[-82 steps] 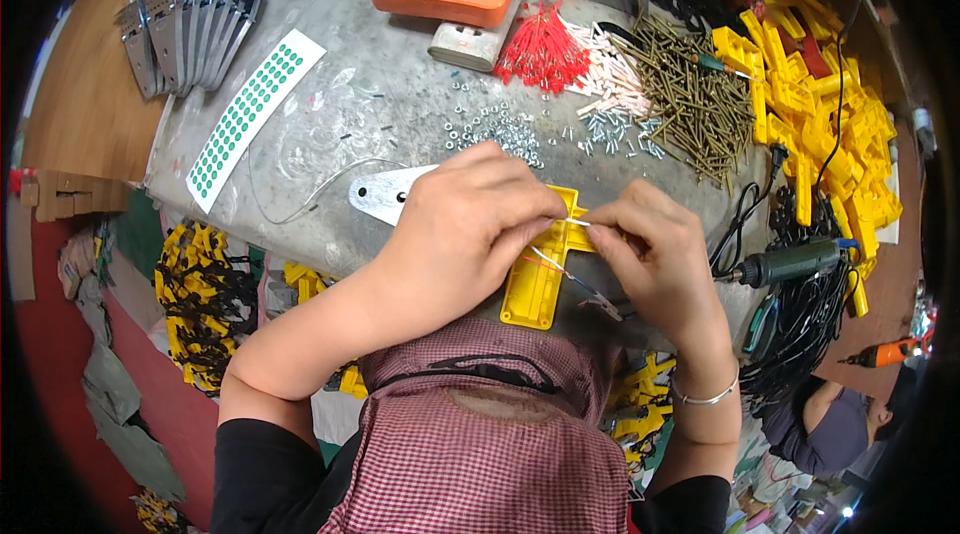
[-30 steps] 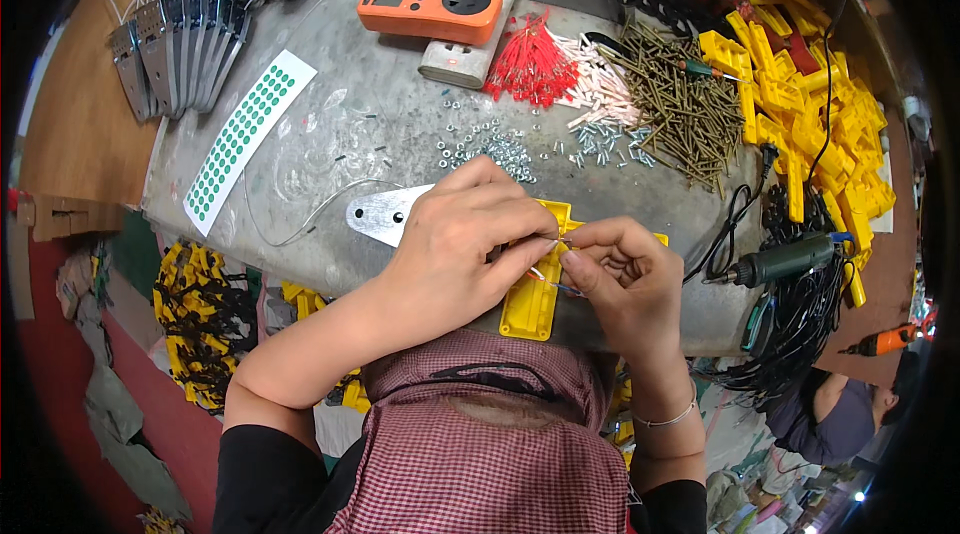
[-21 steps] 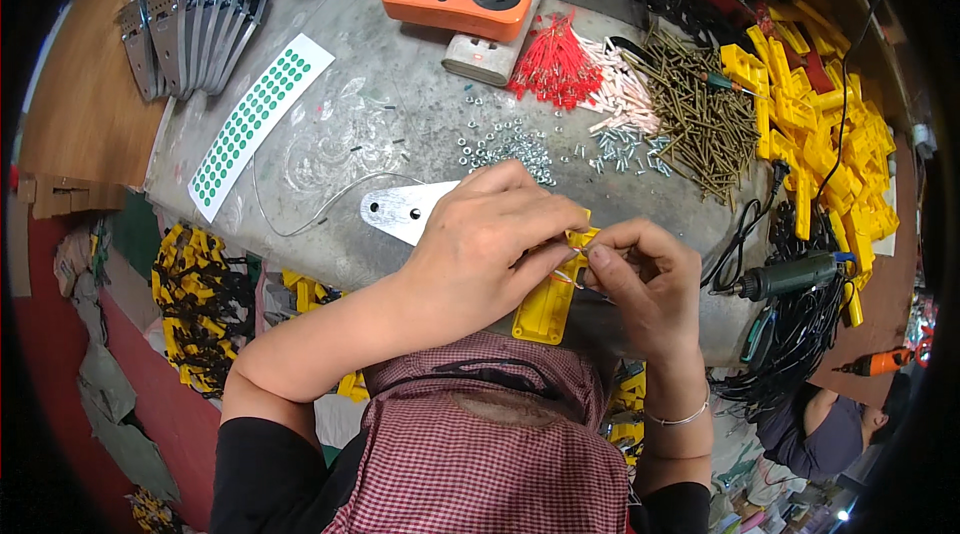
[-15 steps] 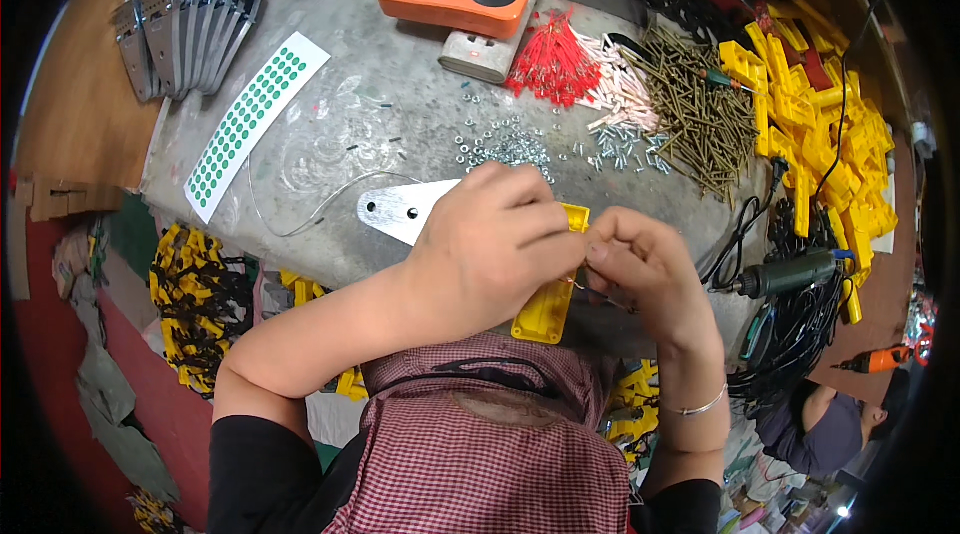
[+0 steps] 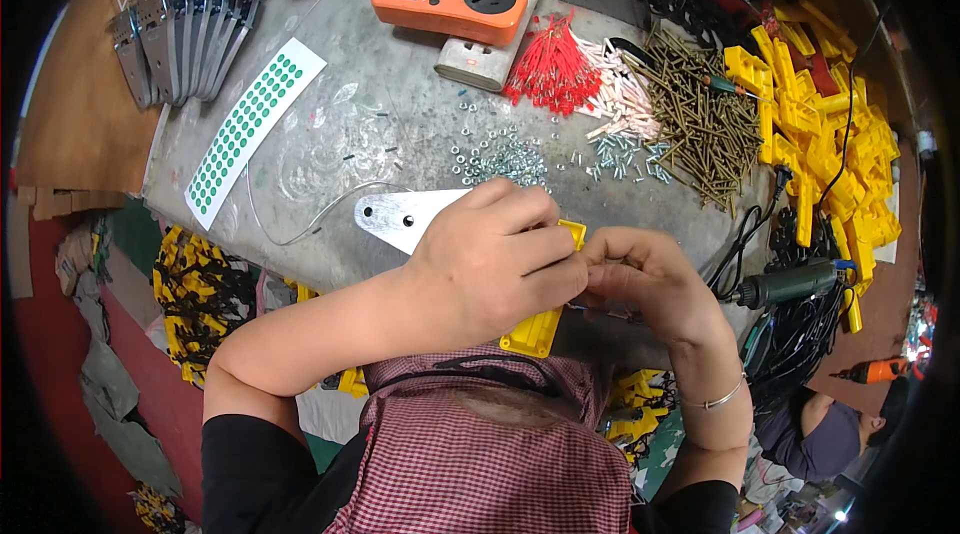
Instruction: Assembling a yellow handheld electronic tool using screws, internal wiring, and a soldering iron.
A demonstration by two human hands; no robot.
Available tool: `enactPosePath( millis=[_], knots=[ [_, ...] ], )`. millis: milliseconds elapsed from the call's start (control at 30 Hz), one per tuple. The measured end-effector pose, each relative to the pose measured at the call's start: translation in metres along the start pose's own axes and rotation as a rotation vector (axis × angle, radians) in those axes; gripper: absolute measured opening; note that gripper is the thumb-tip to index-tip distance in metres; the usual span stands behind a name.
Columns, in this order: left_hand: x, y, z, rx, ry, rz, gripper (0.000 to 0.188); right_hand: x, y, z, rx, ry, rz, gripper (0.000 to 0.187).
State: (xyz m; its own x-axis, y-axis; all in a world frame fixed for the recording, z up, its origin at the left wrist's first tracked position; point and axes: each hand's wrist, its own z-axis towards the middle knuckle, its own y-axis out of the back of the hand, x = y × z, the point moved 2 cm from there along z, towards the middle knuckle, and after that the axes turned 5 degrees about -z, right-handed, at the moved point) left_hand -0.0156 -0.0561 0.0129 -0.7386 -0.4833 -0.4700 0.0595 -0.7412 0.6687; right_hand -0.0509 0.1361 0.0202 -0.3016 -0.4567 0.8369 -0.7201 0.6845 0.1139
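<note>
1. Yellow housing (image 5: 532, 336), head view: at near edge of tabletop (image 5: 290, 169), in front of the checked apron (image 5: 490, 444), mostly hidden under L hand (image 5: 500, 259). Only near end + a bit of far end show; can't tell if it lies flat or is lifted.
2. Long axis: runs approx. away from the body, far end leaning slightly R, so it crosses beneath the L fingers, not in line w/ them.
3. L hand is nearer: over the housing, fingers bent across its mid. L grip: curled, tips hidden; can't tell if it's pinching anything.
4. R hand (image 5: 645, 279): just beside housing, on its R. Fingertips meet or nearly meet the L ones. R grip: thumb + fingers drawn in; contents, if any, out of sight, so can't tell.
5. Key relation, my read: L over, R beside, w/ the fingertips' meeting pt at the housing's R side.
6. Metal plate (image 5: 420, 208): pokes out L of L hand, approx. crosswise to housing. Loose nuts (image 5: 505, 159) lie just beyond L hand.
</note>
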Motion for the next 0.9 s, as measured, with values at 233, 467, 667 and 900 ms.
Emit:
enactPosePath(
  millis=[233,467,667,900],
  knots=[
    [0.008,-0.002,0.002,-0.066,0.294,-0.388,0.016,0.013,-0.016,-0.010,-0.479,0.767,-0.837,0.020],
    [0.001,0.001,0.002,-0.065,0.140,-0.186,0.017,-0.002,-0.005,-0.001,-0.089,0.126,0.009,0.017],
    [0.006,-0.001,0.000,-0.059,0.292,-0.351,0.016,0.005,-0.016,-0.009,-0.416,0.599,-0.501,0.017],
    [0.006,-0.009,-0.002,-0.115,0.263,-0.300,0.017,0.012,-0.014,-0.007,-0.455,0.838,-0.895,0.020]
  ],
)
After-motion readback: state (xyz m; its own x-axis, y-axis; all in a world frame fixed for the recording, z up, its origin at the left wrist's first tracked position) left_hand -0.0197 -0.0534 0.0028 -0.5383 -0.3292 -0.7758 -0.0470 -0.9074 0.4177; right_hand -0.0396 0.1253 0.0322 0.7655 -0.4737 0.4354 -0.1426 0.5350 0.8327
